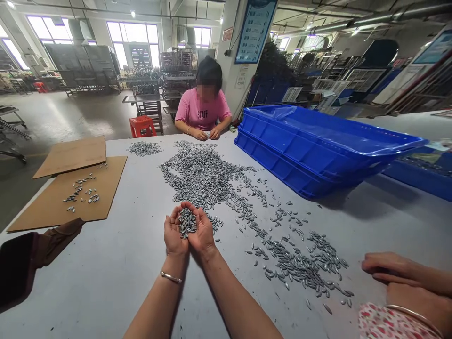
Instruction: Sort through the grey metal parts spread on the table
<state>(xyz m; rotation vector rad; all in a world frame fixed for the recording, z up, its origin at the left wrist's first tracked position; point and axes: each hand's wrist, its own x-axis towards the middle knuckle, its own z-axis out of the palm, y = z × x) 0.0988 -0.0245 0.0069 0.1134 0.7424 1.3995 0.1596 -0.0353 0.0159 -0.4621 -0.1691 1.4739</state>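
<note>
My left hand (174,236) and my right hand (202,234) are cupped together just above the white table. In their hollow lies a heap of small silvery, spindle-shaped pieces (187,223), with fingertips curled round its far side. A metal bangle circles my left wrist. Right behind my hands spreads a large pile of the same pieces (203,176) on the tabletop. From it a loose trail runs to a second cluster (300,263) at the right front. What kind of part these pieces are, I cannot tell.
Stacked blue crates (303,155) stand at the right back. Cardboard sheets (102,188) with scattered pieces lie left, near a dark phone-like object (16,270). A person in pink (203,110) handles pieces opposite. Another person's hands (406,278) rest at right.
</note>
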